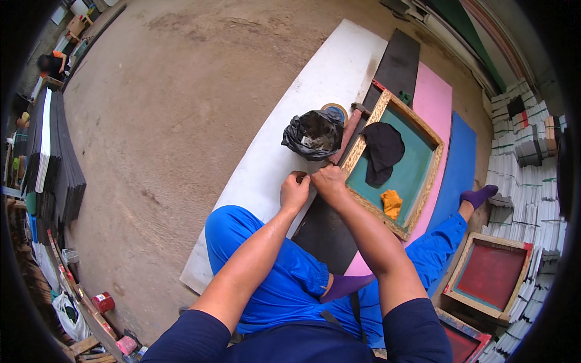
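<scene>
In front of my lap my left hand [295, 192] and my right hand [330, 181] are close together, both with fingers curled closed. What they pinch, if anything, is too small or hidden. Just beyond them stands a container lined with a black plastic bag [293, 138], with dark and greyish stuff inside. A hammer-like tool with a pinkish-brown handle [349, 136] lies beside it, its lower end close to my right hand. To the right rests a wooden-framed green screen [414, 145], with a black cloth [384, 150] and a crumpled orange cloth [391, 204] on it.
White [315, 78], black [399, 57], pink [434, 91] and blue [463, 139] sheets lie under these things. A tape roll [334, 109] sits behind the bag. Red screens [491, 272] and white stacks [514, 187] stand right. Dark sheets [63, 163] stand left; a person [55, 65] is far left.
</scene>
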`<state>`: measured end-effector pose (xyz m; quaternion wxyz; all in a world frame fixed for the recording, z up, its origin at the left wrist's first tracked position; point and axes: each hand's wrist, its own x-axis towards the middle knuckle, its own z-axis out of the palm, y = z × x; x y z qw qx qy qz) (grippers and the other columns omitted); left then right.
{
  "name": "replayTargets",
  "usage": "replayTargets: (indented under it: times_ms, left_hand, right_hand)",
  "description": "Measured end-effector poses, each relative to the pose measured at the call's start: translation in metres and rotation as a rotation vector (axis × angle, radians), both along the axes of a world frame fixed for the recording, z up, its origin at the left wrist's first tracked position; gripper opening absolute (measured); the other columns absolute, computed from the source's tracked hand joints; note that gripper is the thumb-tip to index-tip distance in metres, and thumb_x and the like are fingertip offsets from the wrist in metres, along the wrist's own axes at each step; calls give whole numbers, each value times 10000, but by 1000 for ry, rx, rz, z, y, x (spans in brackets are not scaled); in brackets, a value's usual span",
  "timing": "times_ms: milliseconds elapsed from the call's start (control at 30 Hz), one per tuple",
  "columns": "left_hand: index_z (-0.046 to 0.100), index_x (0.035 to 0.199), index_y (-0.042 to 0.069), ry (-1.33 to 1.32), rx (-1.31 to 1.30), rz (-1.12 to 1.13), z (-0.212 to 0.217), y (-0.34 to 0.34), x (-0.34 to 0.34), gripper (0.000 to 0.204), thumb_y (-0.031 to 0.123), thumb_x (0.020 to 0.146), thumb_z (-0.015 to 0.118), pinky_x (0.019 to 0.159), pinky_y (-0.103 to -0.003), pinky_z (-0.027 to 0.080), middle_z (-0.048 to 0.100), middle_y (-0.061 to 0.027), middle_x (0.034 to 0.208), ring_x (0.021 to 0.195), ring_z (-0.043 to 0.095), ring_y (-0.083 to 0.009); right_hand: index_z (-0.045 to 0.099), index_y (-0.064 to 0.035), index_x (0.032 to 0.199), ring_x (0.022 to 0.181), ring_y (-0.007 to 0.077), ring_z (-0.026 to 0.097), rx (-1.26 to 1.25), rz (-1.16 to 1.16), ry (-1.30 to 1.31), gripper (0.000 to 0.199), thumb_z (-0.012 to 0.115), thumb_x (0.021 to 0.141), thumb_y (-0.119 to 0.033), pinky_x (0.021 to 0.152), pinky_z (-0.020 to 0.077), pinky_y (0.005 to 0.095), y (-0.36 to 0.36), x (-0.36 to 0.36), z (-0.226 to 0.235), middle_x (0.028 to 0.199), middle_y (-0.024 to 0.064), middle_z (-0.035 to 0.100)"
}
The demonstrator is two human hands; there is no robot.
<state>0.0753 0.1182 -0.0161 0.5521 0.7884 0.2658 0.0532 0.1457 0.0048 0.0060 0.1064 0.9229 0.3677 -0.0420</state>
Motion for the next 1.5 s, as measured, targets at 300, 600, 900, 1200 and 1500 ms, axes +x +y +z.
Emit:
replayTargets:
  times_ms: [300, 600, 900, 1200, 1500]
  left_hand:
    - [694, 1030, 8, 13, 8, 25, -6, 4, 2, 282, 172, 830, 583, 866, -402, 519, 712, -189, 1002, 954, 685, -333]
    - [705, 1026, -27, 48, -62, 62, -1, 5, 4, 312, 192, 815, 634, 888, -378, 506, 712, -203, 1019, 987, 682, -320]
    - [676, 1044, -35, -91, -173, 111, -23, 9, 11, 276, 169, 865, 630, 585, -304, 524, 703, -133, 908, 658, 654, -185]
    - [668, 1007, -26, -109, -333, 130, 13, 8, 14, 225, 160, 887, 627, 539, -283, 510, 692, -95, 877, 607, 630, -154]
    - [684, 1024, -3, -133, -202, -51, -4, 4, 10, 244, 193, 889, 632, 659, -335, 528, 701, -130, 913, 732, 661, -227]
  right_hand:
    - [751, -159, 710, 697, 214, 714, -56, 66, 72, 176, 613, 814, -189, 543, 526, 357, 7, -2, -27, 735, 54, 724]
    - [758, -141, 759, 720, 210, 721, -97, 5, 127, 174, 604, 825, -189, 567, 552, 377, 12, 8, -29, 791, 51, 736]
    - [690, -4, 759, 745, 381, 693, 324, -177, 232, 171, 574, 784, -127, 685, 558, 487, 4, 19, 23, 775, 221, 687]
    - [655, 8, 836, 825, 382, 680, 733, -342, 104, 177, 613, 836, -164, 801, 518, 476, 18, 72, 86, 843, 221, 687]
    - [653, -54, 1093, 1001, 353, 633, 794, -305, 57, 280, 564, 828, -59, 878, 503, 447, 3, 63, 60, 1022, 170, 665]
